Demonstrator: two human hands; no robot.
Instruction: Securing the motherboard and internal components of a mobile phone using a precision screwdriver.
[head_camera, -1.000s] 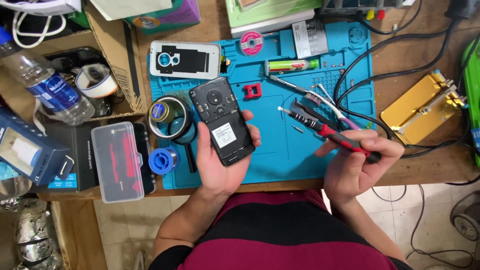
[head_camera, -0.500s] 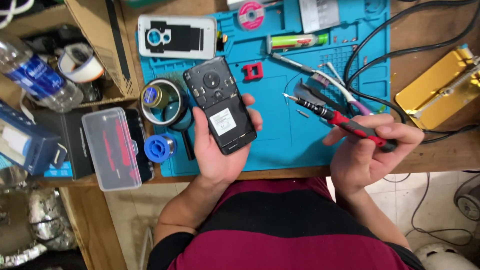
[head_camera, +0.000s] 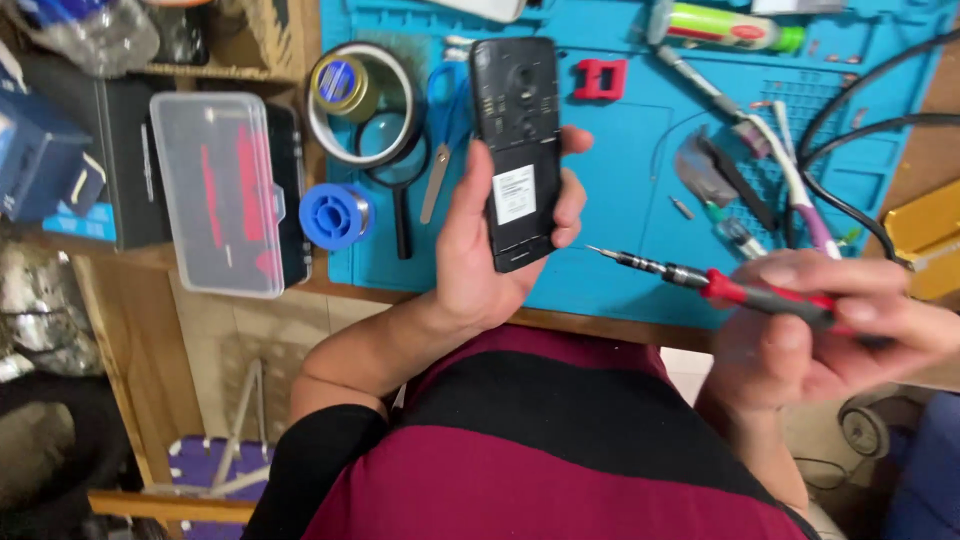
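Phone and screwdriver in our hands

Our left hand (head_camera: 480, 250) gripped the phone (head_camera: 517, 150) back-up; our right hand (head_camera: 830, 340) pinched the screwdriver (head_camera: 720, 287), tip near it.

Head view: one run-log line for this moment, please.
left hand: holds black phone, back cover off, above blue mat | right hand: holds red-handled screwdriver, tip toward phone, not touching
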